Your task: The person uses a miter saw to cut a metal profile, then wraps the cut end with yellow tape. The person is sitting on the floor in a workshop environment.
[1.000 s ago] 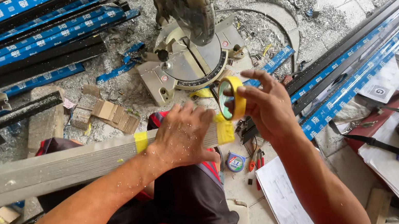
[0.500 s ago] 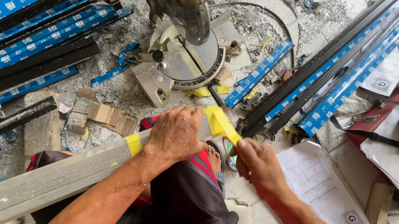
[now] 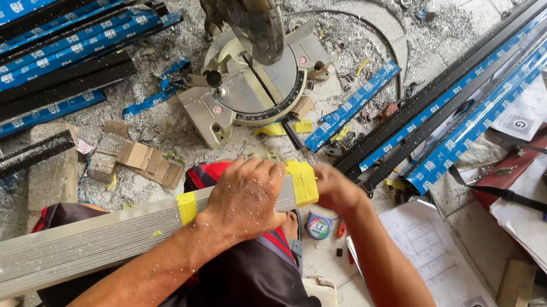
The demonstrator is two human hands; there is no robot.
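Your left hand (image 3: 247,196) presses flat on the bundle of grey metal strips (image 3: 60,248) lying across your lap, between two bands of yellow tape (image 3: 301,182) — your right hand (image 3: 336,189) grips the bundle's taped end at three o'clock. The mitre saw (image 3: 250,65) sits at twelve o'clock.

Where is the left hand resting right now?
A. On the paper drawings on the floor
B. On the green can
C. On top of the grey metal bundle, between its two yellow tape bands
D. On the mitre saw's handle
C: the left hand lies flat on the grey metal bundle, between the yellow tape bands, while the right hand grips the taped end.
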